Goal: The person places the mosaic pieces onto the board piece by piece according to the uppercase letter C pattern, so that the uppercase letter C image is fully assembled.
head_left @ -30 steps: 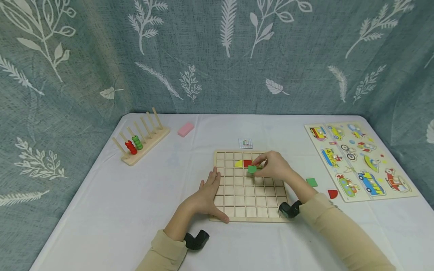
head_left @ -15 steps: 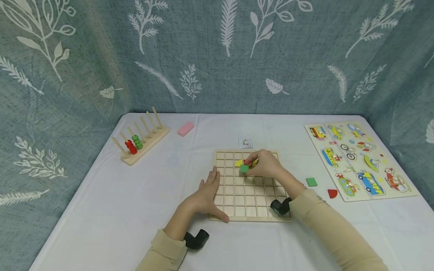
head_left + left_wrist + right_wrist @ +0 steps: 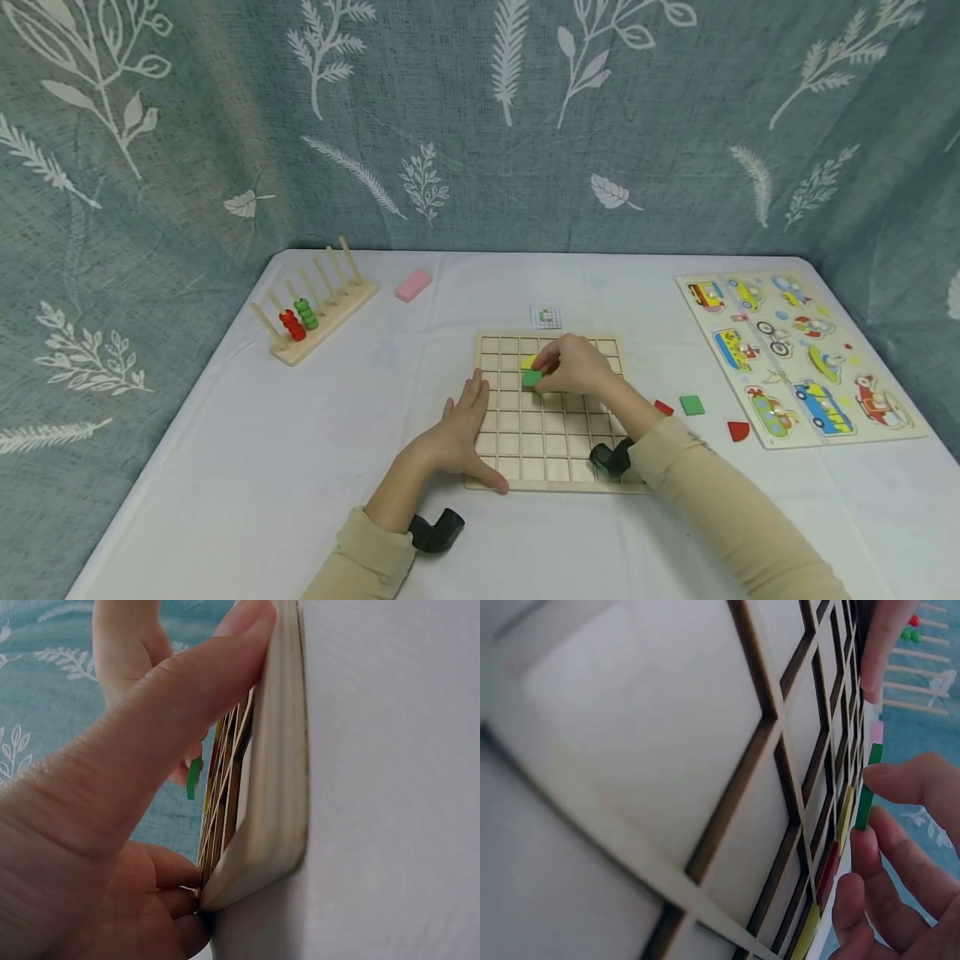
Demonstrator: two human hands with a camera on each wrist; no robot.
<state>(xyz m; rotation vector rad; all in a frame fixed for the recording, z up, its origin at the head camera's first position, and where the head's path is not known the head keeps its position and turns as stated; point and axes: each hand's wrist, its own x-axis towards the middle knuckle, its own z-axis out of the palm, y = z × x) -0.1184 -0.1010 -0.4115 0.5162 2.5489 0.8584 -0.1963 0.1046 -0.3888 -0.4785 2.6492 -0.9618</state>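
Note:
My right hand (image 3: pixel 577 367) pinches a green square tile (image 3: pixel 531 379) between thumb and fingers, low over the wooden grid board (image 3: pixel 555 486). In the right wrist view the green tile (image 3: pixel 868 787) is held on edge to the camera, slightly off the grid. Part of a yellow tile (image 3: pixel 528 362) shows in the grid just behind it. A red tile (image 3: pixel 829 874) and another yellow tile (image 3: pixel 807 932) lie in that row, mostly hidden by the hand from above. With fingers spread, my left hand (image 3: pixel 450 437) rests against the board's left edge, its thumb at the front left corner.
A small printed pattern card (image 3: pixel 545 317) lies behind the board. To the right are a green tile (image 3: pixel 692 405), red pieces (image 3: pixel 738 431) and a vehicle puzzle board (image 3: pixel 795 433). At the left stand a peg rack (image 3: pixel 345 307) with beads and a pink block (image 3: pixel 413 286).
My right hand has moved left across the grid with the green tile, from beside the red tile to just in front of the left yellow one. My left hand has stayed put.

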